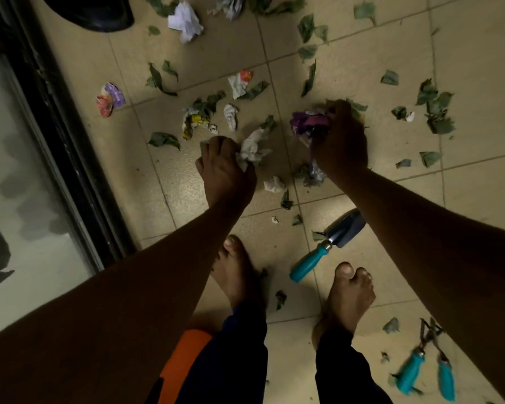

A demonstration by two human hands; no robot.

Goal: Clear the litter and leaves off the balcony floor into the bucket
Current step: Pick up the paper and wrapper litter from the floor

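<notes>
My left hand [223,167] grips a crumpled grey-white paper wad [254,148] low over the tiled floor. My right hand [341,141] holds a bunch of purple wrapper [308,123] and green leaves, with a purple strip hanging below it. Torn green leaves [433,107] and crumpled papers lie scattered across the beige tiles: a white paper ball [185,21], a red and purple wrapper [110,99], a yellow wrapper [194,121], a small white wad [274,184]. A dark bucket [91,11] shows partly at the top left.
A trowel with a teal handle [325,246] lies between my bare feet [347,298]. Teal-handled shears [426,365] lie at the lower right. A black door frame [62,135] and glass pane run down the left. An orange object [181,363] sits near my left leg.
</notes>
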